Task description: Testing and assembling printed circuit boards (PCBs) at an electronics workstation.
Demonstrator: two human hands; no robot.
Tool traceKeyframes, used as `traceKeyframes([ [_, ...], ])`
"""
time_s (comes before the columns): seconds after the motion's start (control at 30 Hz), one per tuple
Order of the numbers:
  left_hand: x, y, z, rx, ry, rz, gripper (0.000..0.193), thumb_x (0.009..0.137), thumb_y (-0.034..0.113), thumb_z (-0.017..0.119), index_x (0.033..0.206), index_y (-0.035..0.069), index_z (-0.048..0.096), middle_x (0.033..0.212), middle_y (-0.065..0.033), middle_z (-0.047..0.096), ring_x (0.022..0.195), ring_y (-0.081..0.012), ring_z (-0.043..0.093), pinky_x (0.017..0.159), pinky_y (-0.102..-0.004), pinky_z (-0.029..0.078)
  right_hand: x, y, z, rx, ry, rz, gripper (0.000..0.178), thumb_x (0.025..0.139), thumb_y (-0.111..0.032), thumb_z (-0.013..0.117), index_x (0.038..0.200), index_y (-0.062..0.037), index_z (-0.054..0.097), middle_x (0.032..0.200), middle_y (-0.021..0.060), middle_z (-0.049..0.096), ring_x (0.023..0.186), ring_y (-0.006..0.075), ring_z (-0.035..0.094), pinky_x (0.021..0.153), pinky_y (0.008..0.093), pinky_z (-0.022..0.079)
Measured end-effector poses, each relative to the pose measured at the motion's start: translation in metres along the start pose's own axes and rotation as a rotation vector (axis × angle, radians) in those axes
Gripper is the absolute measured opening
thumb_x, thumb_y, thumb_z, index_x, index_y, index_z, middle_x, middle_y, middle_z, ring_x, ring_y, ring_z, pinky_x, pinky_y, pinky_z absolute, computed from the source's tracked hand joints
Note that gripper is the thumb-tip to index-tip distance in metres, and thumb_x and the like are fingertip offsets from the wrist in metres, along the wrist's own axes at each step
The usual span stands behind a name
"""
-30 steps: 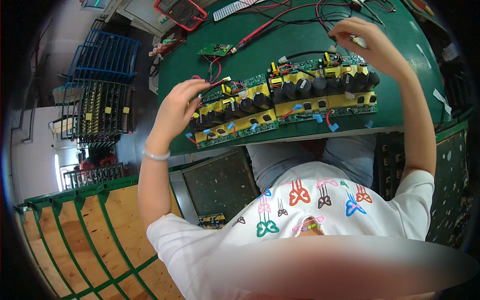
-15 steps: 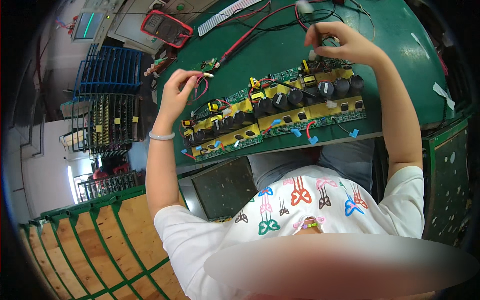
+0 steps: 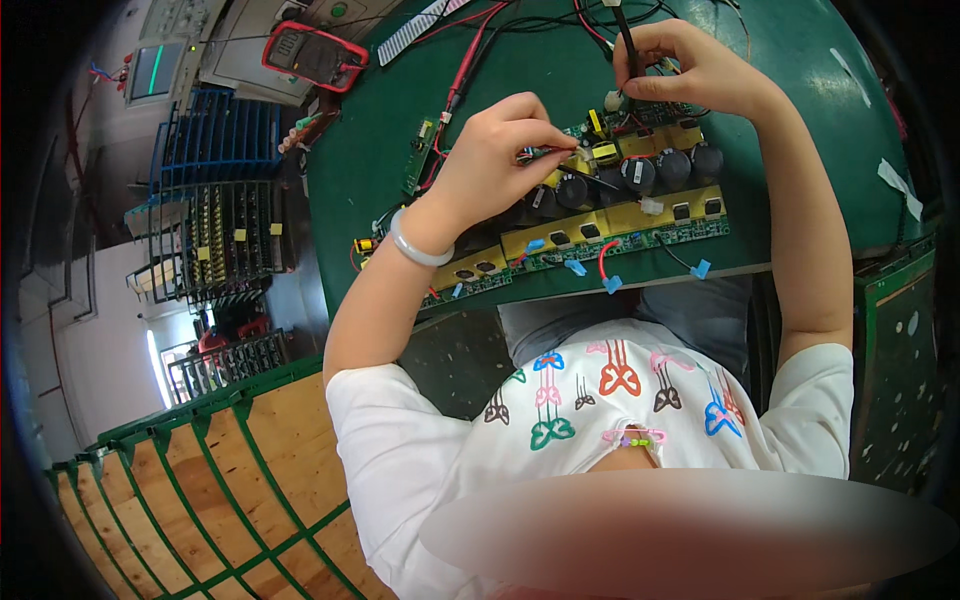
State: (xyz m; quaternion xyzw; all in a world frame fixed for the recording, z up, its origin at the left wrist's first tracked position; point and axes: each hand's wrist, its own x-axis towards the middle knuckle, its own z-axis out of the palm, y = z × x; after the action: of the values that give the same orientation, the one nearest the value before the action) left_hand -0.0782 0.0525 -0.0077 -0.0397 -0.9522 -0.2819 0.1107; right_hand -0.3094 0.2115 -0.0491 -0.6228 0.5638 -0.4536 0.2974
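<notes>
A long circuit board (image 3: pixel 625 241) with black capacitors and yellow transformers lies along the near side of the green table. Over its middle, my left hand (image 3: pixel 505 150) is closed in a pinch on a small white wire connector (image 3: pixel 582 155), close to the yellow transformers. My right hand (image 3: pixel 690 75) grips a slim black pen-like tool (image 3: pixel 626 45) upright above the board's far right part. A white plug (image 3: pixel 613 101) sits by the tool's lower end; whether they touch I cannot tell. My left hand and forearm hide part of the board's left half.
A red multimeter (image 3: pixel 315 55) stands at the back left, with a red test lead (image 3: pixel 470 60) beside it. A small green board (image 3: pixel 418 155) lies left of my left hand. Blue-tipped wires (image 3: pixel 612 285) hang over the table's near edge. Racks of boards (image 3: pixel 225 240) stand left.
My left hand has moved right, from the small board at the left to the middle of the long board, bringing the connector. My right hand stays near the same place, the black tool now clearer.
</notes>
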Motion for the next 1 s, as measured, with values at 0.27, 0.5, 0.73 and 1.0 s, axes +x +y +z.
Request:
traceKeyframes([
  [0.27, 0.004, -0.014, 0.004, 0.065, -0.088, 0.094, 0.013, 0.079, 0.002, 0.077, 0.092, 0.004, 0.076, 0.079, -0.0053, 0.058, 0.068, -0.0169, 0.060, 0.058, -0.0282, 0.048, 0.001, 0.000, 0.001, 0.000, 0.013, 0.004, 0.013, 0.087, -0.012, 0.071, 0.092, -0.0035, 0.063, 0.089, 0.0003, 0.063, 0.086, 0.0109, 0.058, 0.085, 0.0276, 0.048],
  [0.5, 0.001, -0.011, 0.008, 0.124, -0.059, 0.115, 0.008, 0.080, 0.003, 0.076, 0.088, 0.003, 0.073, 0.079, -0.0073, 0.058, 0.068, -0.0211, 0.061, 0.058, -0.0309, 0.048, 0.002, 0.001, -0.001, -0.024, -0.017, 0.042, 0.013, 0.088, -0.014, 0.069, 0.090, -0.0036, 0.062, 0.087, -0.0009, 0.060, 0.086, 0.0099, 0.057, 0.086, 0.0272, 0.047],
  [0.73, 0.000, -0.009, 0.010, 0.101, -0.041, 0.102, 0.007, 0.081, 0.004, 0.076, 0.087, 0.002, 0.072, 0.079, -0.0086, 0.059, 0.068, -0.0230, 0.061, 0.059, -0.0328, 0.049, 0.002, 0.002, -0.002, -0.026, -0.015, 0.011, 0.014, 0.088, -0.014, 0.070, 0.090, -0.0030, 0.063, 0.088, -0.0003, 0.060, 0.088, 0.0101, 0.057, 0.089, 0.0269, 0.047],
  [1.0, 0.003, -0.009, 0.011, 0.207, -0.081, 0.098, 0.007, 0.081, 0.007, 0.073, 0.086, 0.001, 0.072, 0.081, -0.0103, 0.060, 0.072, -0.0286, 0.063, 0.063, -0.0372, 0.050, 0.002, 0.000, -0.001, 0.026, -0.009, 0.059, 0.012, 0.088, -0.012, 0.069, 0.090, -0.0022, 0.063, 0.089, 0.0002, 0.060, 0.089, 0.0106, 0.057, 0.090, 0.0271, 0.047],
])
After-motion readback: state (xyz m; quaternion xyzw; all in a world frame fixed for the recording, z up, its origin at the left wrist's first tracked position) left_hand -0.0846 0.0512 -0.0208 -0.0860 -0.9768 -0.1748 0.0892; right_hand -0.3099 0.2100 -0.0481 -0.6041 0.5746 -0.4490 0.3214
